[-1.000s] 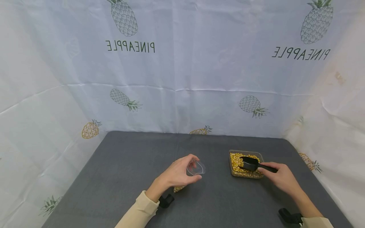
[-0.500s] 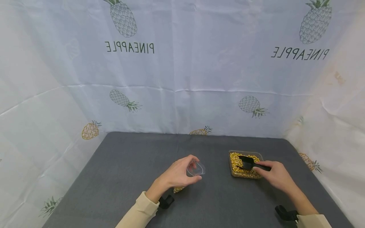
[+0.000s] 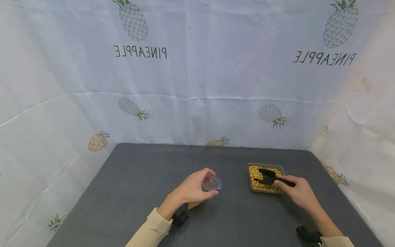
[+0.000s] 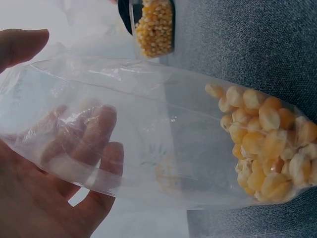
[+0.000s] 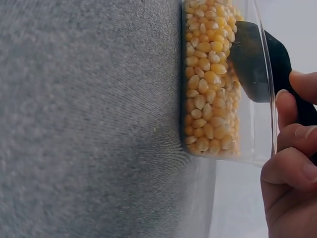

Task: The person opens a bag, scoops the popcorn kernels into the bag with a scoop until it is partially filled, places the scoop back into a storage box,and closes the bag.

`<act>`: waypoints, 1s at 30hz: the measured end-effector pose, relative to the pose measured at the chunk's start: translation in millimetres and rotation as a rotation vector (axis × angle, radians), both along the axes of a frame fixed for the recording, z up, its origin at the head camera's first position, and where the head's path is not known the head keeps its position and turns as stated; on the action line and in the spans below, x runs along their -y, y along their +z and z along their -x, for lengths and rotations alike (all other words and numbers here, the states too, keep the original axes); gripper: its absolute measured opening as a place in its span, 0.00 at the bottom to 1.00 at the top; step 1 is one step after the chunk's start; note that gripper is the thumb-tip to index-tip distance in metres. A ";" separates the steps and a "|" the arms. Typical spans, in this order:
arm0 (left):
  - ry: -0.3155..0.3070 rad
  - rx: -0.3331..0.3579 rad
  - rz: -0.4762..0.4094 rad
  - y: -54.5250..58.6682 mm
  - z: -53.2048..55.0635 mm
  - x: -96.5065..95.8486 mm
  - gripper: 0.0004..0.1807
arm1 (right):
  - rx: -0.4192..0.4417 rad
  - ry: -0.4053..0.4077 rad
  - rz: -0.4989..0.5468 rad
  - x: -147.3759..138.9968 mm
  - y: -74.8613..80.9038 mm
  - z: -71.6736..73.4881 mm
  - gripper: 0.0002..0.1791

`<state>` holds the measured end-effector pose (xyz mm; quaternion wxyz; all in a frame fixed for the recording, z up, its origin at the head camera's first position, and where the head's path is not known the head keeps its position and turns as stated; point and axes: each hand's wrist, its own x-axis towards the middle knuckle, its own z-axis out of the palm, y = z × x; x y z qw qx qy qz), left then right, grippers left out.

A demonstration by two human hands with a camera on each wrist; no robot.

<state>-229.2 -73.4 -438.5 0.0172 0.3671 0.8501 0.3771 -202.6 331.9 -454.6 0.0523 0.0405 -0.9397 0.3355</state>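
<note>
My left hand [image 3: 194, 188] grips the top of a clear plastic bag [image 4: 143, 114], its curved fingers and thumb spread around the round mouth. Corn kernels [image 4: 267, 144] fill the bottom of the bag, just over the dark cloth. Over on the right, my right hand [image 3: 300, 193] holds a black scoop [image 3: 267, 176] by its handle. The scoop's head lies inside a clear rectangular container [image 3: 266, 189] of yellow corn kernels [image 5: 210, 84], its front edge down among them. In the right wrist view, thumb and fingers [image 5: 292, 163] pinch the handle just past the container's rim.
A dark grey cloth [image 3: 148, 178] covers the table, with both the bag and the container on it. White curtains [image 3: 197, 68] printed with pineapples hang behind the table and along its sides. A black wrist mount [image 3: 180, 218] sits under the left wrist.
My right hand has shifted slightly left with the scoop, whose head now sits farther into the container. The left hand and the bag have stayed in place.
</note>
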 end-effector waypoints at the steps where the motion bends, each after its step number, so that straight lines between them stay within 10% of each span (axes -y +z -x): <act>1: 0.000 0.000 0.000 0.0 -0.1 -0.1 0.30 | 0.001 -0.004 0.010 -0.2 -0.4 -0.8 0.30; 30: 0.005 -0.008 -0.004 -1.5 0.9 0.0 0.32 | -0.095 -0.093 0.121 -2.6 -2.7 -11.7 0.23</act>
